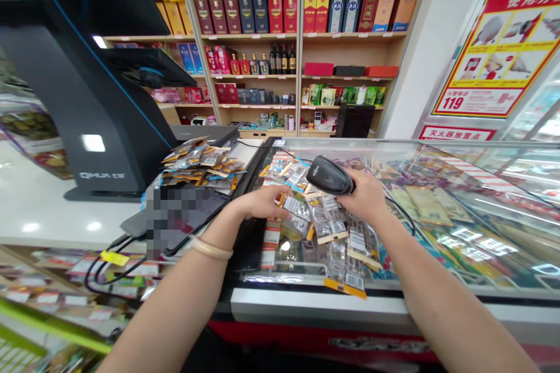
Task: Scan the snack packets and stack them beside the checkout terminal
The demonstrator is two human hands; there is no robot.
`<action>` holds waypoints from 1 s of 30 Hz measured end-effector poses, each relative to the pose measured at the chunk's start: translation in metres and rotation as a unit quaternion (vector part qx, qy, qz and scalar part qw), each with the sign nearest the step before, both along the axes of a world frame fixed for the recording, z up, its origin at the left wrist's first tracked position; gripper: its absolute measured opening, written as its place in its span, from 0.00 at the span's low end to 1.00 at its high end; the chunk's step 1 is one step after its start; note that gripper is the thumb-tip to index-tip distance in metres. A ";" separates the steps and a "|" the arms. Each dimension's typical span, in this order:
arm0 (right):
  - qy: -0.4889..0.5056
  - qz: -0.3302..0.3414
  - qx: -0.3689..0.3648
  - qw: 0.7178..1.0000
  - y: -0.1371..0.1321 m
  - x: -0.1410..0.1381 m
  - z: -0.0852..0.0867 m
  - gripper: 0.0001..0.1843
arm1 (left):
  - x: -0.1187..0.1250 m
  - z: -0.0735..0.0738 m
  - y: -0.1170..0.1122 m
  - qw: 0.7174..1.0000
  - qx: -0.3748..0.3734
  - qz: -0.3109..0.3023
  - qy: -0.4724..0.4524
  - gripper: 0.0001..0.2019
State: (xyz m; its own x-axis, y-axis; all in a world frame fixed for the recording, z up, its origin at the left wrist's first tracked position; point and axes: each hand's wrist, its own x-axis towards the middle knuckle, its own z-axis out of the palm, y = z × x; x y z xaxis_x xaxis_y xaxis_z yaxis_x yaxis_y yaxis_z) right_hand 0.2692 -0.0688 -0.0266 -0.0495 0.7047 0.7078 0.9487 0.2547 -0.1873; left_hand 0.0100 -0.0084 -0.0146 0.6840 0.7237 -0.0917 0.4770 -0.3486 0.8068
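A black handheld barcode scanner [329,175] is gripped in my right hand [366,198], its head pointing left over a spread of small snack packets [326,215]. My left hand [268,201] pinches the edge of one clear snack packet [297,213] with orange trim, just left of the scanner and below its head. The loose packets lie on the glass top of a freezer chest, several with barcodes facing up. Another heap of similar packets [201,163] rests to the left, beside the checkout terminal.
A dark checkout terminal [118,105] stands on the white counter at left. A tablet-like device [196,215] with cables lies near it. The glass freezer top [301,271] extends right, its cord running behind my right wrist. Shelves [254,38] with boxes and bottles line the back.
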 end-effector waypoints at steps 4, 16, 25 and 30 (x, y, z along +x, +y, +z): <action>0.003 0.009 0.003 1.000 0.000 0.000 0.000 0.19 | -0.012 0.011 0.008 0.984 -0.031 0.110 -0.136 0.20; -0.021 0.036 -0.030 0.999 -0.002 -0.002 0.001 0.19 | -0.010 0.016 0.008 0.954 0.051 0.181 -0.233 0.18; -0.030 0.040 -0.036 0.998 0.000 0.001 -0.002 0.19 | -0.008 0.010 0.014 0.947 0.072 0.209 -0.234 0.18; -0.030 0.030 -0.036 0.998 0.000 0.001 -0.004 0.18 | -0.029 0.021 0.015 0.902 0.102 0.312 -0.279 0.24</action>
